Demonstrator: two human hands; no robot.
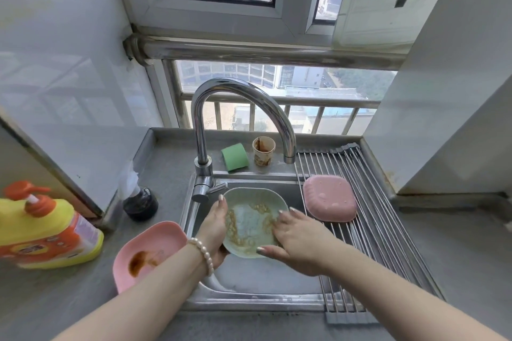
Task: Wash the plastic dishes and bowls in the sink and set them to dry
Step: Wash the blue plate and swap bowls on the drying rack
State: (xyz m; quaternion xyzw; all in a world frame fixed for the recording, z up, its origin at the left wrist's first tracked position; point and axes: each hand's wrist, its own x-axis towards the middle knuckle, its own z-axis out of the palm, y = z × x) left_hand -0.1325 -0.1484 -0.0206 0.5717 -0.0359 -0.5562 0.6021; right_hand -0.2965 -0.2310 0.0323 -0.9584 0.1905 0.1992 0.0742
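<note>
Green dish [253, 225], smeared with brown residue, held tilted over the sink [257, 279], below and in front of the faucet [238, 119]. Left hand [214, 225] grasping its left rim; right hand [297, 238] flat on the right edge, fingers straight, grip released. No water visibly running. Could slip from a wet one-sided hold and drop into the basin. Right of the faucet, pink bowl [329, 198] upturned on the drying rack [388, 230]; left, soiled pink dish [149, 252] overhanging the bench [55, 299] edge, easily knocked by the left forearm.
</note>
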